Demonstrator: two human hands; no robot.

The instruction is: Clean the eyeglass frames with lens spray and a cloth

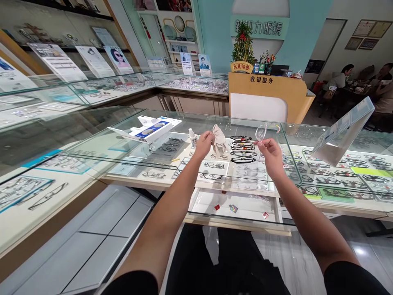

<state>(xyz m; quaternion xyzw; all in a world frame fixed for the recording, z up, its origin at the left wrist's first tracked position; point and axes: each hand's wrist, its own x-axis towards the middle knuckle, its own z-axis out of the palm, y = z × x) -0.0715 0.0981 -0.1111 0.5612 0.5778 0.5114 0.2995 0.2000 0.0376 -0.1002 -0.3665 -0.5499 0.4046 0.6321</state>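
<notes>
My left hand (204, 143) is closed in a pinch on a pale cleaning cloth (218, 140) that hangs above the glass counter (129, 139). My right hand (270, 152) pinches a pair of clear-framed glasses (264, 131) by one arm and holds it up over the counter. A small white spray bottle (192, 137) stands on the glass just left of my left hand. A row of dark-framed glasses (242, 148) lies in the case between my two hands.
A pull-out drawer (236, 207) with small tags stands open below the counter, near my body. A blue-and-white sign stand (150, 129) sits at the left and a slanted placard (344, 131) at the right. Seated people (362, 82) are at the far right. An orange cashier desk (267, 96) stands behind.
</notes>
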